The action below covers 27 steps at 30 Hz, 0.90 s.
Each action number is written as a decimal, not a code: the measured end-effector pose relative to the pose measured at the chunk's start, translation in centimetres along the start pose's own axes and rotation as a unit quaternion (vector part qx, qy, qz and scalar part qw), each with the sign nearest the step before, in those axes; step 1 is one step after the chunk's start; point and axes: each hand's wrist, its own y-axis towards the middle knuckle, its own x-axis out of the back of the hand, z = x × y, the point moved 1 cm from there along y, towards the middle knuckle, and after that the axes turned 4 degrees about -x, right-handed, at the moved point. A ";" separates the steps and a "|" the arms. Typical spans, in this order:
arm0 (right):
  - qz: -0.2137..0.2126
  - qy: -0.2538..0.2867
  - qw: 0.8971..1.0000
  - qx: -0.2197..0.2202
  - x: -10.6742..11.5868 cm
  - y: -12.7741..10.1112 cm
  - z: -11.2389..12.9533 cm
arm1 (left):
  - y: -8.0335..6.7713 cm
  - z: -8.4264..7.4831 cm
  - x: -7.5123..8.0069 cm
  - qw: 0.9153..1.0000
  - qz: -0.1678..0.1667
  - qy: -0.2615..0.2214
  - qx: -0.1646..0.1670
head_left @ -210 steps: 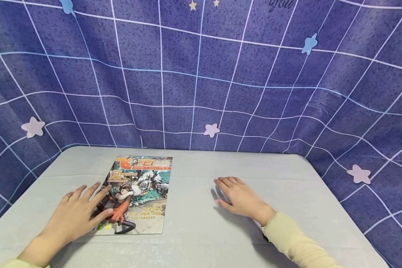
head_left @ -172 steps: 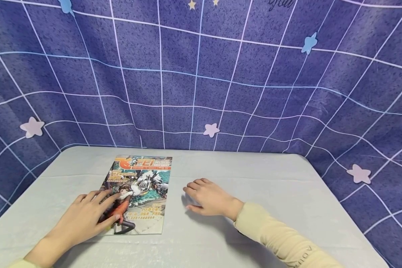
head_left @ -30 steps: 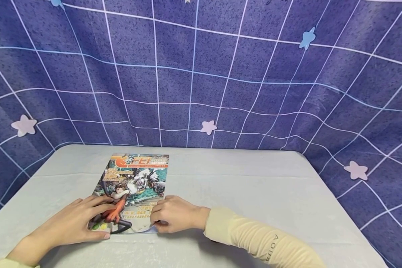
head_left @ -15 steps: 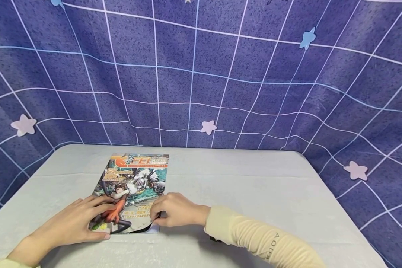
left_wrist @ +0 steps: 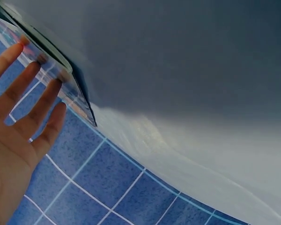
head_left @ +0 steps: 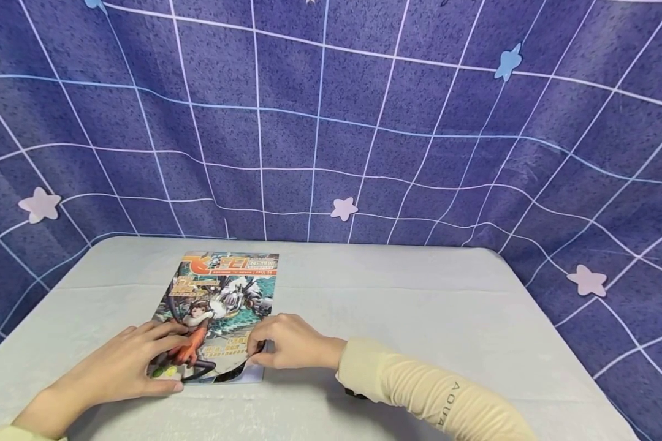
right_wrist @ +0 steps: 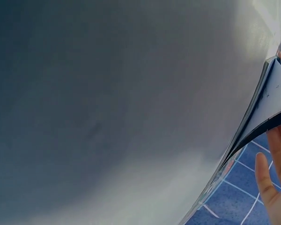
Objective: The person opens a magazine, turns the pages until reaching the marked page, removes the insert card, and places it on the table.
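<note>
A glossy magazine (head_left: 226,306) with an illustrated cover lies flat on the left part of the table. My left hand (head_left: 124,364) rests on its lower left corner, fingers extended over the cover and thumb along the bottom edge. In the left wrist view, the fingers (left_wrist: 49,96) of that hand touch the cover near the edge. My right hand (head_left: 292,346) pinches the cover's lower right corner and holds it raised. A pale page (head_left: 256,373) shows beneath the lifted corner. The right wrist view shows the bent cover above a pale page (right_wrist: 276,96).
A light grey cloth covers the table (head_left: 419,294). Behind it hangs a dark blue curtain (head_left: 397,153) with a grid of lines and star shapes, meeting the table's back edge.
Earlier the right hand was apart from the magazine; it moved left to the lower right corner. Over the last second it has raised that corner slightly, while the left hand stayed put.
</note>
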 end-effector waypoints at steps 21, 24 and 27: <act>-0.015 -0.048 0.998 -0.025 0.5 -0.8 0.2 | -0.3 0.7 1.0 0.999 -0.039 0.004 -0.016; -0.018 -0.057 0.998 -0.027 0.5 -0.9 0.1 | -0.4 0.8 1.2 0.999 -0.042 0.012 -0.002; -0.021 -0.059 0.998 -0.028 0.5 -1.0 0.1 | -0.4 0.8 1.4 0.999 -0.046 0.019 0.010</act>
